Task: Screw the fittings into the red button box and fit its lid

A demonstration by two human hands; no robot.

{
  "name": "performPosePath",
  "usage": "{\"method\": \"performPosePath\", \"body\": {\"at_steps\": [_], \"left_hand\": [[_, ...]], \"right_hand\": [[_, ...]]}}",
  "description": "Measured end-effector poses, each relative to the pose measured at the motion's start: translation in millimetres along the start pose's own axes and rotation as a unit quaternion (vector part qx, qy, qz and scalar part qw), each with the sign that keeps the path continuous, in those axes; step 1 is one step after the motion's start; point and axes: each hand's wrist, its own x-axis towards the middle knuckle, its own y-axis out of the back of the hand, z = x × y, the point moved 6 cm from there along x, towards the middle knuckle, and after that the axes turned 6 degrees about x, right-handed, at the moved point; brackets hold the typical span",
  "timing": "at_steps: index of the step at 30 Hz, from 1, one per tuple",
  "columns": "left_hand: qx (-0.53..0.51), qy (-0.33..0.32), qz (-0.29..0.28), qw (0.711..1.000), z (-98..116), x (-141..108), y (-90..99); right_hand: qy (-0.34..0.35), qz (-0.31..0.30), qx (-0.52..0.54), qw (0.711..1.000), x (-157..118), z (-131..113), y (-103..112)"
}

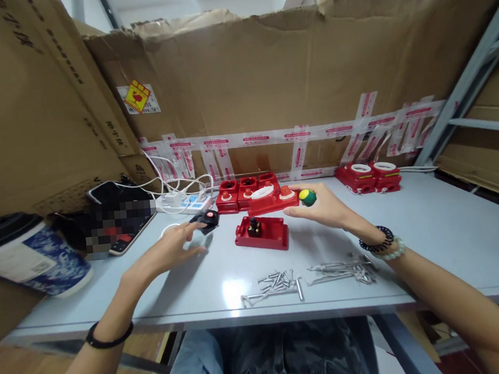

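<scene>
My left hand reaches to a small black device with a red button. Its fingertips are at the device's near edge, and its thumb is spread apart. My right hand is closed at the right end of a red housing cover, which has a white oval ring and an orange-red knob. A green, yellow-ended piece, perhaps a tool handle, shows between the thumb and forefinger; its far end is hidden. Between my hands lies an open red box base with a black switch block inside.
Several red housings stand behind the cover, and two with white rings at back right. Screws, a T-shaped metal tool and metal rods lie in front. A power strip, phone and cup are left.
</scene>
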Motion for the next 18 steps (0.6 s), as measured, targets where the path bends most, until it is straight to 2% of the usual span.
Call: {"method": "performPosePath", "body": {"at_steps": [3,8,11,14,16,18], "left_hand": [[-0.027,-0.029,0.017,0.999,20.6,4.2,15.2],[-0.096,-0.128,0.147,0.976,93.9,28.9,56.6],[-0.084,-0.184,0.153,0.967,130.4,49.3,59.9],[-0.092,-0.215,0.17,0.957,143.9,63.1,55.7],[-0.104,-0.224,0.217,0.944,143.3,65.3,56.6],[-0.109,-0.241,0.291,0.92,142.3,60.8,62.5]], "right_hand": [[0.005,-0.002,-0.015,1.0,-1.1,-0.6,-2.2],[0.05,-0.01,-0.075,0.996,-5.9,-10.0,-8.4],[0.083,-0.015,-0.085,0.993,-9.4,-18.1,-10.0],[0.117,0.01,-0.066,0.991,-11.1,-26.4,-4.7],[0.119,0.023,-0.017,0.992,-10.3,-29.3,0.7],[0.074,0.025,0.077,0.994,-7.4,-26.3,6.2]]}}
